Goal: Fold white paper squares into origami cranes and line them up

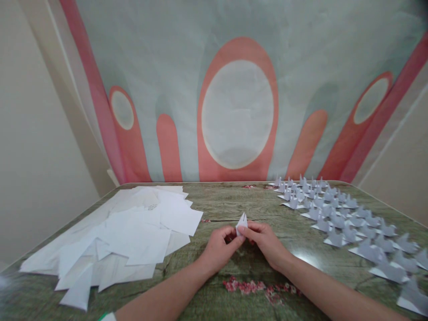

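Observation:
Between my two hands is a small piece of folded white paper [242, 221], its split, pointed end facing up and away from me. My left hand [221, 244] pinches its lower part from the left, thumb pressed near the base. From the right, my right hand [264, 240] grips it between thumb and fingers, and the two thumbs meet at the paper. The fingertips hide the lower half of the folded paper. Both hands are just above the wood-patterned table [214, 290], near its middle.
Loose white paper sheets [140, 236] lie in an untidy pile on the left. Rows of folded white paper cranes [334, 218] stand along the right side. Pink flower prints [245, 285] mark the tabletop. A backdrop [237, 107] with coral shapes hangs behind the far edge.

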The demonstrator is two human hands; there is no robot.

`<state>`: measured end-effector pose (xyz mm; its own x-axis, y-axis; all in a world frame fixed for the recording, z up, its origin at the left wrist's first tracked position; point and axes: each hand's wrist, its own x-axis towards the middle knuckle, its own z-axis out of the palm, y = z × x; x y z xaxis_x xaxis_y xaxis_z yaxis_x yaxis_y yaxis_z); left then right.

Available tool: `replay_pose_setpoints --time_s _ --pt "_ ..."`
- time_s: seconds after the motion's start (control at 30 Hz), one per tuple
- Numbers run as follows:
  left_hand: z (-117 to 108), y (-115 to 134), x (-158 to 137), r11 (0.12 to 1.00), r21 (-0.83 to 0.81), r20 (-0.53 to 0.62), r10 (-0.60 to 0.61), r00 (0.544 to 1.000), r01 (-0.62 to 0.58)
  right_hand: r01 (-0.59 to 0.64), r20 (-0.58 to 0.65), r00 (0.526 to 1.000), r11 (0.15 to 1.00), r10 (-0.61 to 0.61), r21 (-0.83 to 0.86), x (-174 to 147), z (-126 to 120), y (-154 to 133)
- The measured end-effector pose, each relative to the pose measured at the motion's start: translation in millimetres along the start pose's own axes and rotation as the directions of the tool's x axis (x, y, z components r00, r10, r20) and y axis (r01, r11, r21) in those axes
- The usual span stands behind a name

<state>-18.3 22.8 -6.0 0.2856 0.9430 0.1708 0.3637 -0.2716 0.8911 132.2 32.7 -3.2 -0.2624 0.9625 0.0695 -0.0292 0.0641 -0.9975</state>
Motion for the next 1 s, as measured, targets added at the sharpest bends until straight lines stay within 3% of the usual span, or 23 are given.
replay_pose_setpoints --time_s 0.4,0.7,1.0 --pt "-1.0 0.9 2.2 0.998 -0.054 0.059 -0.012 0.998 0.015 0.071 -0.011 0.997 0.997 -0.071 -0.003 -0.7 -1.2 3.5" --pt "1.2 1.7 -0.5 1.0 -0.003 0.06 -0.023 0.998 0.023 0.054 -0.034 0.998 0.998 -0.056 -0.045 0.0 -0.8 5.6" --pt "2.2 0.8 -2.1 0.998 0.061 0.056 0.022 0.998 -0.025 0.132 -0.007 0.991 0.986 -0.134 -0.099 -0.3 -2.7 5.8"
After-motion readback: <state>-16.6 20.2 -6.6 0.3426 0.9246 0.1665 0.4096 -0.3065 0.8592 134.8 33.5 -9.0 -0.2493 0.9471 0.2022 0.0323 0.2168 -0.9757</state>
